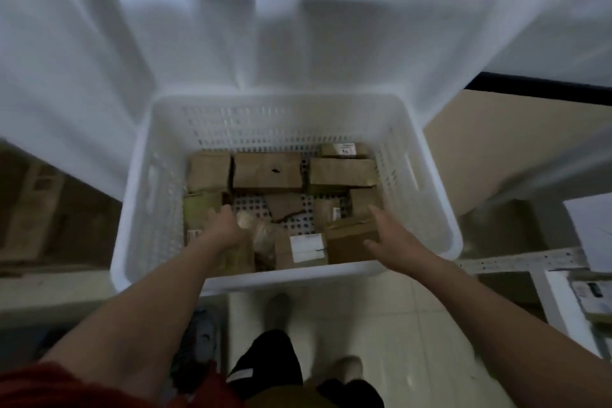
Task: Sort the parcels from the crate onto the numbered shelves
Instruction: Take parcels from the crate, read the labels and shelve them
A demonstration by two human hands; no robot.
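Note:
A white perforated plastic crate [427, 175] stands in front of me with several brown cardboard parcels lying in it. Both my arms reach into it. My left hand [225, 225] is low at the crate's left, over a greenish parcel [202, 212], next to a clear-wrapped parcel [261, 235]; its fingers are hidden from view. My right hand [387, 228] has its fingers spread against the right side of a brown box [347, 238] near the front wall. A parcel with a white label [304, 247] lies between my hands.
White shelving [516, 262] with items stands at the right. Behind it is a tan panel [496, 142]. At the left is a dark shelf with cardboard boxes [29, 209]. My legs and shoes are on the tiled floor [414, 325] below the crate.

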